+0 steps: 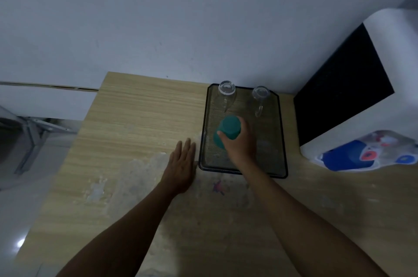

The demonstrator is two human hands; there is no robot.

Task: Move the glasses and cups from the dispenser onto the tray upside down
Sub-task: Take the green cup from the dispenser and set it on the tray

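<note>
A black mesh tray lies on the wooden table by the wall. Two clear glasses stand upside down at its far end: a tall glass on the left and a handled glass mug on the right. My right hand grips a teal cup upside down over the tray's left middle. Whether the cup's rim touches the mesh is hidden. My left hand rests flat on the table, fingers apart, just left of the tray's near corner. The water dispenser stands to the right.
The wooden table stretches left and toward me, with worn pale patches. The white wall runs right behind the tray. The dispenser's blue and red taps jut out at the right. A metal frame stands beyond the table's left edge.
</note>
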